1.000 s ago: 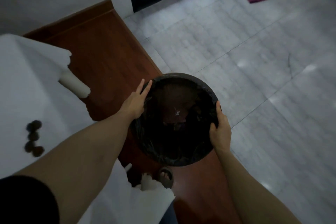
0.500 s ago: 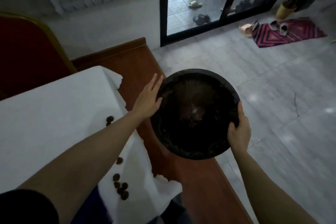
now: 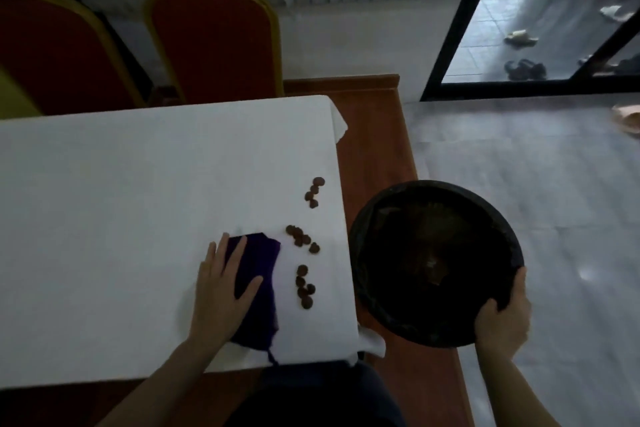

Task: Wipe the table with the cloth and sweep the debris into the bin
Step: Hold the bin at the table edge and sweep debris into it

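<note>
Left hand lies flat on the cloth, fingers spread and extended, palm pressing down; nothing is gripped, the cloth is only pinned to the surface. Right hand has its fingers curled over the rim of the bin at about 5 o'clock on the rim, holding it just beside the surface's right edge, mouth open upward.

Debris: small dark brown pieces in three loose clusters, all at roughly 1 to 3 o'clock from the cloth, between it and the edge nearest the bin. The farthest cluster sits at 1 o'clock, well apart from the cloth.

Step in hand, as judged: sweep toward 3 o'clock.

Notes for doing it well:
- Keep the palm flat and pressure even, so pieces do not slip under the cloth.
- Begin behind the farthest cluster and gather it in, or it will be missed.
- Bring the bin rim against and slightly below the edge; any gap lets pieces drop to the floor.
- The white covering looks loose; a hard push may bunch it.
- Slow near the edge, as round pieces may roll.
</note>
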A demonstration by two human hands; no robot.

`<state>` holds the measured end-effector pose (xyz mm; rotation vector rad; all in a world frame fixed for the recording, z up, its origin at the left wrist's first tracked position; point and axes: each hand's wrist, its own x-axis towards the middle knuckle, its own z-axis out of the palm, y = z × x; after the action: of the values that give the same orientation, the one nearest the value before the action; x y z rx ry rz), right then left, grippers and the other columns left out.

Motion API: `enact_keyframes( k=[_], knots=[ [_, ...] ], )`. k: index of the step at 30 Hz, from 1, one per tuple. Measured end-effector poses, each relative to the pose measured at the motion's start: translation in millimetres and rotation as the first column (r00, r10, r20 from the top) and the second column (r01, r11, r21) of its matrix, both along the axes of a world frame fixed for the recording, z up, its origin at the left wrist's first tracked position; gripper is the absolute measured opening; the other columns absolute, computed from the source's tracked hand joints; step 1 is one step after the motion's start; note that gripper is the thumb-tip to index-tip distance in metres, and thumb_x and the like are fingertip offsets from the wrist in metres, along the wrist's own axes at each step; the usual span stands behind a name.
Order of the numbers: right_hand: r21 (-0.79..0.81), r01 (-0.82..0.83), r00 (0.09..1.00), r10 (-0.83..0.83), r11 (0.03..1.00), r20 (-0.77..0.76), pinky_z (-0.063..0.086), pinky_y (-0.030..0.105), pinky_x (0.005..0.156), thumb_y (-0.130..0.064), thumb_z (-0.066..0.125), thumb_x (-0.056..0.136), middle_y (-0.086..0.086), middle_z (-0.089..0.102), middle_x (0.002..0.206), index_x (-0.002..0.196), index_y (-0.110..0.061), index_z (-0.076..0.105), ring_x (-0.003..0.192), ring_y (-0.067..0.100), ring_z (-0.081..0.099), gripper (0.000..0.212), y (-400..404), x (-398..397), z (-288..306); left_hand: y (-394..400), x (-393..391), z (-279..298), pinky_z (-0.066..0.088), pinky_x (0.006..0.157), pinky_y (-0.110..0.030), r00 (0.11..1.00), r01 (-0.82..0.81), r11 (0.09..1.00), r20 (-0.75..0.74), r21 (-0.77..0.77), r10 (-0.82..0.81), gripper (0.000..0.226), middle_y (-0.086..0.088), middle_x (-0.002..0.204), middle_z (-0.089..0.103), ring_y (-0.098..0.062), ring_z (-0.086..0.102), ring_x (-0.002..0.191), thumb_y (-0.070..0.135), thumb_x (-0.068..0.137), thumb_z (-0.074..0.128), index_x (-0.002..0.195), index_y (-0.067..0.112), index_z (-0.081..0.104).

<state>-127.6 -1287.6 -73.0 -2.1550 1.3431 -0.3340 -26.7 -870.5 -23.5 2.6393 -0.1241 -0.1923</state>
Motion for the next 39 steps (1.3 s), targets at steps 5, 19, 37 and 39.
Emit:
enact_keyframes(
  k=[5,19,37,39],
  knots=[
    [0.041,0.003,1.0,-0.003,0.999,-0.01,0.045,0.056,0.094,0.0,0.046,0.089,0.022,0.051,0.131,0.154,-0.041,0.017,0.114,0.044,0.053,0.082,13.9,9.4,-0.6,-11.2,-23.4,-29.9,0.003,0.122,-0.051,0.992,-0.047,0.994,-0.112,0.102,0.059,0.091,-0.004,0.165,-0.011,-0.029,-0.003,0.152,0.081,0.08,0.009,0.154,0.029,-0.003],
    [0.039,-0.03,0.996,0.027,0.999,0.08,0.042,0.052,0.1,0.002,0.044,0.09,0.017,0.05,0.135,0.154,-0.041,0.018,0.117,0.038,0.053,0.082,29.4,71.8,-6.5,-41.5,107.4,-37.5,0.029,0.115,-0.053,0.991,-0.062,0.99,0.124,0.124,0.047,0.053,-0.019,0.162,0.019,-0.041,0.022,0.147,0.022,0.101,0.049,0.152,0.013,0.036],
    [0.062,-0.102,0.99,0.095,0.993,0.108,0.04,0.051,0.105,-0.006,0.043,0.093,0.007,0.049,0.135,0.15,-0.051,0.014,0.122,0.03,0.052,0.078,60.1,101.3,-21.3,-136.0,143.7,-38.1,0.029,0.119,-0.046,0.985,-0.032,0.999,0.169,0.012,0.03,0.051,-0.018,0.158,0.03,-0.038,0.027,0.144,0.009,0.098,0.048,0.149,0.009,0.041],
    [0.079,-0.117,0.987,0.108,0.99,0.115,0.04,0.042,0.103,-0.006,0.042,0.094,0.007,0.049,0.136,0.151,-0.05,0.014,0.121,0.028,0.052,0.077,63.9,95.3,-23.2,-143.0,143.4,-38.3,0.03,0.118,-0.046,0.984,-0.014,1.0,0.176,0.008,0.012,0.05,-0.018,0.157,0.031,-0.039,0.028,0.143,0.008,0.098,0.049,0.148,0.008,0.042]
  ],
)
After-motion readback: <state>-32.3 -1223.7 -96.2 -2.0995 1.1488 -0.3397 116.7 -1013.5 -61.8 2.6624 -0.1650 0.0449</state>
